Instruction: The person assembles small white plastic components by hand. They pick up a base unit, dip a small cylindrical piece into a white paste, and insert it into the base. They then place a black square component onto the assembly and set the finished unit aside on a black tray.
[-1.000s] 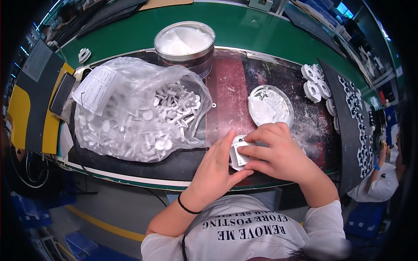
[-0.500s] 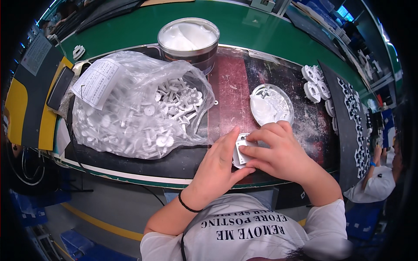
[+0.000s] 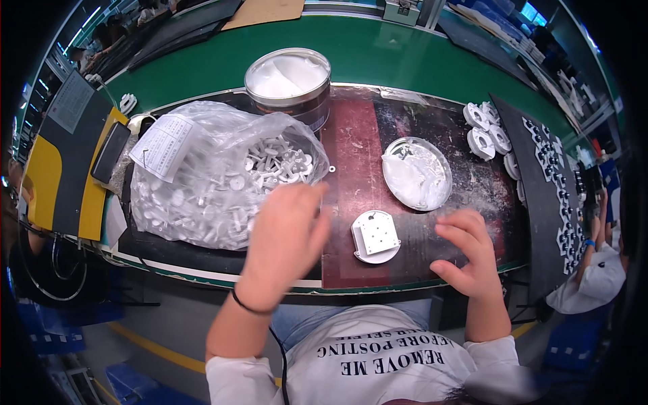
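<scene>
On the red strip of the worn work mat (image 3: 347, 268): the white round plastic housing (image 3: 378, 237) lies between your two hands, near the front edge, touched by neither. Its raised rectangular block, dotted with small dark holes, faces up, and small lugs stick out at its rim.
Your left hand (image 3: 287, 233): blurred, over the front right part of the clear bag, thumb spread from the fingers, no part visible in its grasp. You cannot tell from this view whether it touches the plastic.
Your right hand (image 3: 469, 255): to the right of the housing and apart from it, fingers bent, a gap between thumb and forefinger, nothing seen in it.
Clear plastic bag (image 3: 182, 212): on the left of your mat, its mouth toward the right, full of small white stemmed parts (image 3: 278, 160); a printed paper sheet (image 3: 162, 147) lies on top.
White ring (image 3: 332, 169): small, just beside the bag's mouth.
Round silver dish (image 3: 443, 198): behind the housing and to its right, with translucent white material inside.
Open tin (image 3: 297, 108): behind the bag, white inside.
White oval-holed parts (image 3: 480, 143): clustered at your far right, beside a dark board (image 3: 523, 229) bearing rows of black-and-white pieces (image 3: 559, 202).
</scene>
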Tool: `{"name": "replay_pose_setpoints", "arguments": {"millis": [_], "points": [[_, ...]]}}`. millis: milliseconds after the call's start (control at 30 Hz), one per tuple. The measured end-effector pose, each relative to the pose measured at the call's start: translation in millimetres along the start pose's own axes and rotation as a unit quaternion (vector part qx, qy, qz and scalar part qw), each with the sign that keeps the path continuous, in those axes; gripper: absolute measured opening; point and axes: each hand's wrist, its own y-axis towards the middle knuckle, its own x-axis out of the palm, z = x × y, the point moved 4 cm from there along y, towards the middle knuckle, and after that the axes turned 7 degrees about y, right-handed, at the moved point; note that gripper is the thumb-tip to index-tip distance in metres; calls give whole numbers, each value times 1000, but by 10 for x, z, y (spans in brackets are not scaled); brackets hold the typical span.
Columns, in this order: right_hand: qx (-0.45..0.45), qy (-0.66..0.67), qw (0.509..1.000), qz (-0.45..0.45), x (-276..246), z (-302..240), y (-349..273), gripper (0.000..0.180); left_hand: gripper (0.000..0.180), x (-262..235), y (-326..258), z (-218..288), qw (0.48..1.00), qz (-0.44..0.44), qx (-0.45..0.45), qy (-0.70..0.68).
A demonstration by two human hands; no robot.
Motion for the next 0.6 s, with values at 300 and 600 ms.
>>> {"name": "replay_pose_setpoints", "arguments": {"millis": [300,600], "points": [[-4,30,999,37,-51,30,-160,33,9,222,443,-553,980,-45,-28,194],[86,199,975,49,-71,95,-99,21,11,-205,353,-102,981,183,25,58]]}}
